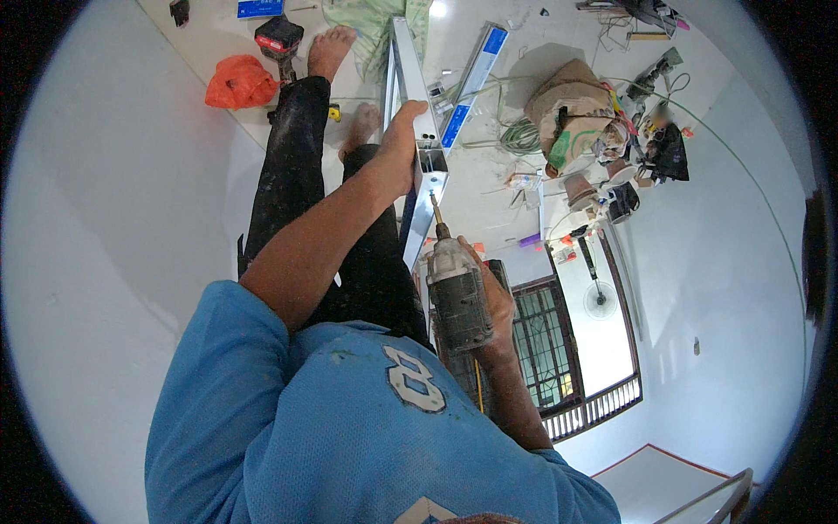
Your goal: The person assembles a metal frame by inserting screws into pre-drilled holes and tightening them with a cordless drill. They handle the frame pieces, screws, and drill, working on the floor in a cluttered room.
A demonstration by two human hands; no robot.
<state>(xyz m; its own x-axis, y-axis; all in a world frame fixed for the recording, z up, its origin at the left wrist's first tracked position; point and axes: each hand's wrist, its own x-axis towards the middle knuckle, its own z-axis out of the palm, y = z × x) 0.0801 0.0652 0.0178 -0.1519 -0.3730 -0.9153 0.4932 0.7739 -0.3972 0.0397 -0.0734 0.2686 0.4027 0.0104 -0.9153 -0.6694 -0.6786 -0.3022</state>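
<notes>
My left hand (403,144) is closed around the near end of a long silver metal channel (398,61) that runs down to the white floor by my bare feet (332,48). In my right hand (499,304) is a grey power drill (458,297). Its bit (435,212) points up at the open end of the channel (429,179), just below my left hand. The tip sits at the channel's end face; I cannot tell whether it touches. My blue shirt and dark trousers fill the lower middle.
On the floor lie an orange bag (240,81), a red and black power tool (279,37), a second metal strip with blue labels (476,74), a green cable coil (521,135) and a brown sack (567,105) among clutter. A barred window (541,345) is at the right.
</notes>
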